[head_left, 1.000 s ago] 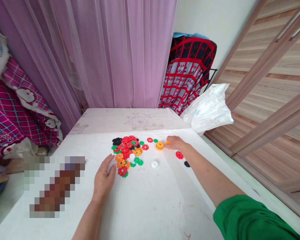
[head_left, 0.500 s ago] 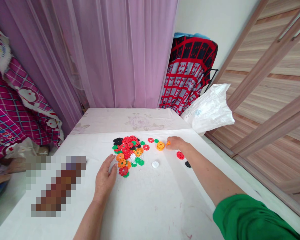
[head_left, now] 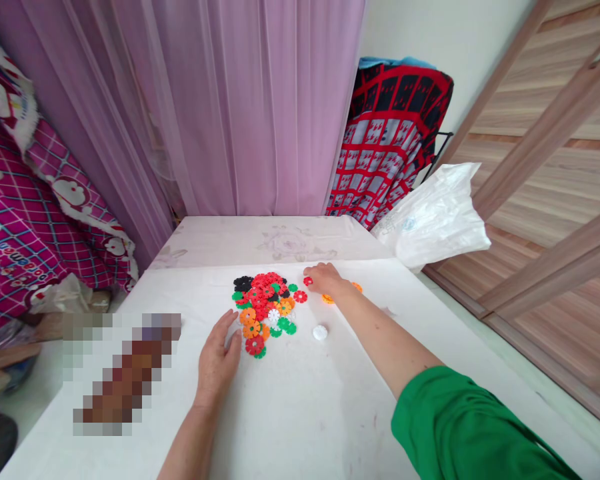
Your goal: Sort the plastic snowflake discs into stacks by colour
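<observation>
A mixed pile of notched, flower-shaped plastic discs (head_left: 263,300) lies on the white cloth, in red, orange, green, black and white. My left hand (head_left: 220,353) rests just left of the pile, thumb and fingers apart, holding nothing. Right of the pile, the curled fingertips of my right hand (head_left: 326,277) are on a single red disc (head_left: 308,281). Another red disc (head_left: 301,297) lies between that hand and the pile. Stacked orange discs (head_left: 327,299) are partly covered by my right forearm, and one orange disc (head_left: 357,287) shows beyond it. A white stack (head_left: 320,332) stands nearer to me.
The white-covered table (head_left: 290,413) reaches back to a floral cloth (head_left: 280,241) and a purple curtain (head_left: 260,120). At its right back corner is a white plastic bag (head_left: 437,223). A blurred, pixelated item (head_left: 125,380) lies at the left. Wooden cabinet doors (head_left: 545,187) stand right.
My right hand has let go of an orange disc, which now lies right of the orange stack, and moved left to a red disc. My left hand stays beside the pile. The view shifted slightly.
</observation>
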`<state>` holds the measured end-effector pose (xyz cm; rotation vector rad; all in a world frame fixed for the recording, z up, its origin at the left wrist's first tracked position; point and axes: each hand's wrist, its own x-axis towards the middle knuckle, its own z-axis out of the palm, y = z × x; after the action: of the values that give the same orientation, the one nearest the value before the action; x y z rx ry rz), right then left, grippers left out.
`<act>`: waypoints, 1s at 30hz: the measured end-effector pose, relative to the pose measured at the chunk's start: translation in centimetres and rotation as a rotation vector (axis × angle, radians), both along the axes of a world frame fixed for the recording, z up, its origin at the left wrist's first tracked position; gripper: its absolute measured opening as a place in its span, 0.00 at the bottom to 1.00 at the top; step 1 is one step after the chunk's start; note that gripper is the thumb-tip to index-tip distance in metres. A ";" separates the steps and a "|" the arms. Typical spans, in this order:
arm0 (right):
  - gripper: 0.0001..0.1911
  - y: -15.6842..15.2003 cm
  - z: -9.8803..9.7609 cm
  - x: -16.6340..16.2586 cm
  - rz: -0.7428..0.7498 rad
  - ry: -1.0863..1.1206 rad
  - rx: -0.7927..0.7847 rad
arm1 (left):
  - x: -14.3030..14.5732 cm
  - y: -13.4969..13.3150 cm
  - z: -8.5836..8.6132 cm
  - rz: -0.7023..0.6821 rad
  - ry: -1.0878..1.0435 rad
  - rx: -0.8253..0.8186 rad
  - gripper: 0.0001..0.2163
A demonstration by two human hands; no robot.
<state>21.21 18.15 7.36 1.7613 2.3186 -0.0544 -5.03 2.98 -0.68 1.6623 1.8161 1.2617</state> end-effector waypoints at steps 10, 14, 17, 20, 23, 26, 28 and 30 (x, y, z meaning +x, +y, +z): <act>0.26 -1.1 1.6 1.5 -0.017 0.060 0.105 | 0.1 0.0 -0.2 0.020 -0.046 0.022 0.18; 0.22 -3.9 3.3 6.2 -0.119 0.168 0.178 | 0.2 0.1 -0.2 0.048 -0.083 0.024 0.17; 0.17 -6.3 3.8 9.8 -0.204 0.127 0.163 | 0.1 0.2 -0.1 0.047 -0.087 0.020 0.17; 0.15 -8.2 3.4 12.0 -0.230 0.056 0.104 | 0.0 0.2 0.0 0.044 -0.080 0.005 0.18; 0.16 -9.2 2.6 12.6 -0.225 0.023 0.057 | 0.0 0.3 0.0 0.046 -0.074 -0.006 0.18; 0.15 -9.7 1.8 12.5 -0.211 0.011 0.043 | -0.1 0.3 0.0 0.042 -0.068 0.003 0.19; 0.14 -10.0 1.4 12.3 -0.208 -0.002 0.034 | -0.2 0.3 0.0 0.039 -0.071 0.014 0.19; 0.13 -10.1 1.2 12.2 -0.203 -0.016 0.024 | -0.2 0.3 0.1 0.042 -0.076 0.003 0.19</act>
<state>33.46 8.03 8.52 1.9958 2.1297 -0.0472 -5.20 3.24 -0.61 1.5635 1.8132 1.3273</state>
